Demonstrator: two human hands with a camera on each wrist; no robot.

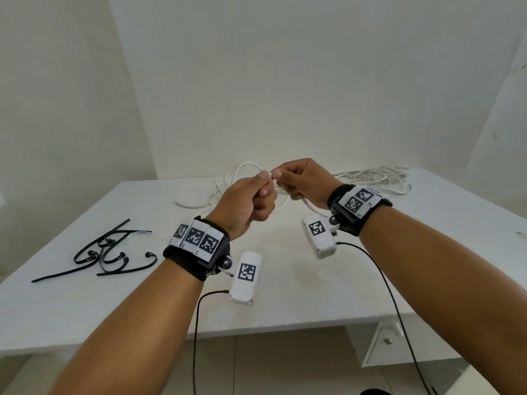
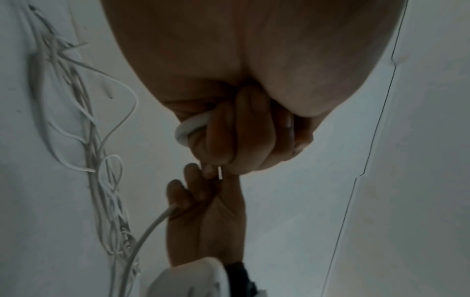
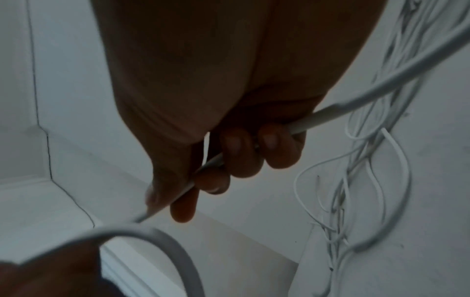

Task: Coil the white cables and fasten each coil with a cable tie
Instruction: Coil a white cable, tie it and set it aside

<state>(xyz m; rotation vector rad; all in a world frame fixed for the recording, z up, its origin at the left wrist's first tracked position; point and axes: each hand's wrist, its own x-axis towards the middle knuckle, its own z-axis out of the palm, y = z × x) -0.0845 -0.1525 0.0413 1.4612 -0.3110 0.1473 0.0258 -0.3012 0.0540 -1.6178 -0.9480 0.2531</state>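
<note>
While both hands work above the middle of the table (image 1: 85, 303), its near edge runs bare in front of the forearms and the back edge meets the wall; open white surface lies between the ties (image 1: 97, 252) at the left and the wrists, and more lies right of the right forearm. Cable (image 1: 245, 172) rises in thin loops behind the knuckles and trails onto the top; a second heap, the pile (image 1: 373, 179), lies along the back edge at the right, well apart from the ties.

The left hand (image 1: 245, 206) is raised, knuckles up, fingers curled into a fist round a small bend of the cable (the left wrist view shows the white loop tucked under the fingers); the right hand (image 1: 302, 181) faces it, fingertips touching, thumb and forefinger pinching the cable while the other fingers curl round it, the strand running out under the palm toward the pile.

The cable is smooth, round and white; the ties are flat black strips, several bent into loops and lying tangled; the table is matt white.
</note>
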